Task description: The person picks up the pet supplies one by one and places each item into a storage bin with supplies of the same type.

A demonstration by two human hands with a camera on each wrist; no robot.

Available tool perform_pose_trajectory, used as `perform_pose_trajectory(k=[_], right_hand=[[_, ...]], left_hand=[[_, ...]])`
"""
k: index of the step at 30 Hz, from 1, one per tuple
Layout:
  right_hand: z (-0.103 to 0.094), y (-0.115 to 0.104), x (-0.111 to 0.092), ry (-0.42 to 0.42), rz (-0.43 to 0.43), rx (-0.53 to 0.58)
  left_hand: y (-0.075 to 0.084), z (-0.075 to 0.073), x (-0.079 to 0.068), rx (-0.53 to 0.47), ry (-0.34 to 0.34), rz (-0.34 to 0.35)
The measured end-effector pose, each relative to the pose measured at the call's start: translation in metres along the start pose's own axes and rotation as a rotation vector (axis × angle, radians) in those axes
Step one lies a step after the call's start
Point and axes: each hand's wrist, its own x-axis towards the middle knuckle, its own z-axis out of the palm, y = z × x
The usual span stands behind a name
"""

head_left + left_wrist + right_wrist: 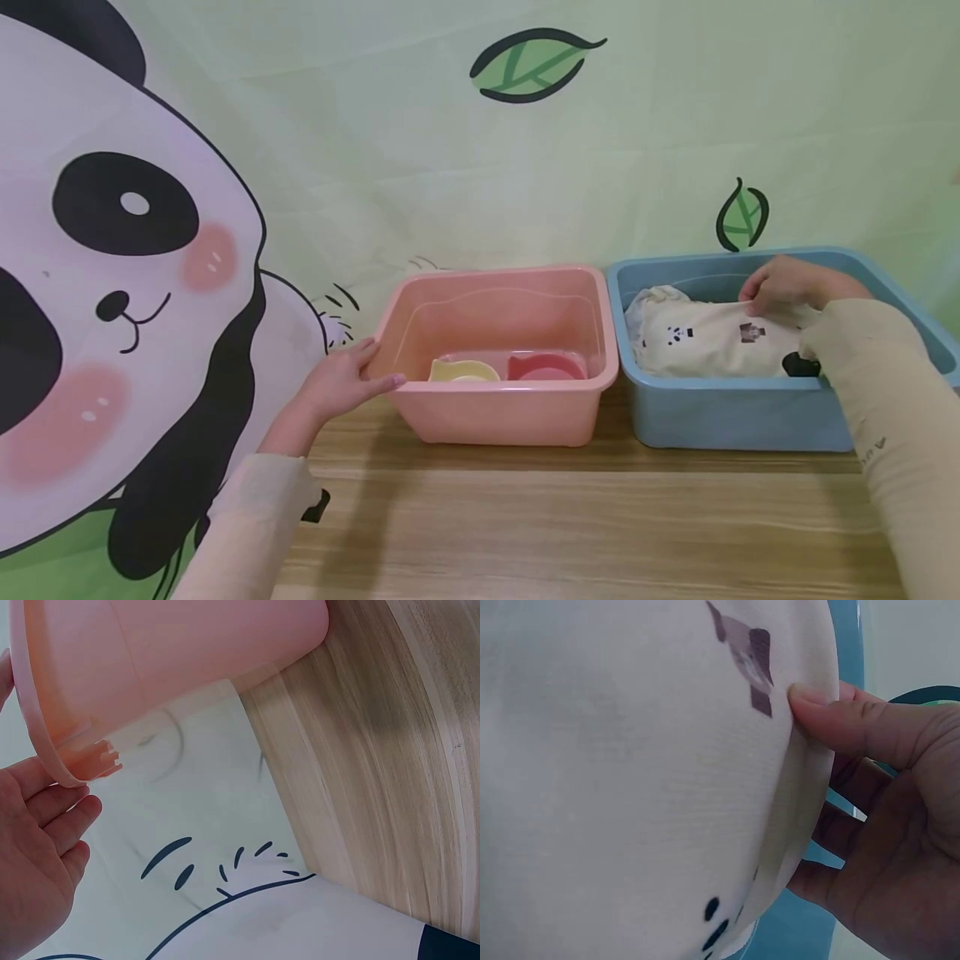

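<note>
My left hand (345, 383) grips the left rim of a pink plastic basin (495, 417), thumb over the edge and fingers at the outer side (45, 847). A yellow piece (465, 371) and a red piece (546, 367), both shallow and rounded, lie inside it; the basin's front wall partly hides them. My right hand (802, 283) reaches into a blue plastic basin (735, 417). Between thumb and fingers it pinches the edge of a cream cloth (645, 772) printed with small animal pictures. The cloth looks bundled in that basin, and a whitish, crumpled part (641, 312) shows at its left.
The basins stand side by side on a wood-grain table (600, 525), close to a pale green backdrop (375, 142) printed with leaves and a large panda (97, 275). Table surface extends in front of both basins.
</note>
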Motion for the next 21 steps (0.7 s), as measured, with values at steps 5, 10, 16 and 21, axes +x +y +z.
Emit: perform_pose_trajectory(k=[5,10,16,21], right_hand=[[0.002,0.003,0.003,-0.033,0.011,0.007],[0.008,0.007,0.006,-0.051,-0.003,0.001],[0.01,0.012,0.008,-0.051,-0.015,-0.006],[0.01,0.01,0.008,-0.049,0.001,0.009]], left_hand=[[0.001,-0.001,0.0,0.005,-0.004,0.002],[0.002,0.0,-0.001,0.012,-0.006,0.001],[0.002,0.0,-0.002,0.018,0.001,0.011],[0.003,-0.002,-0.003,0.018,0.002,0.003]])
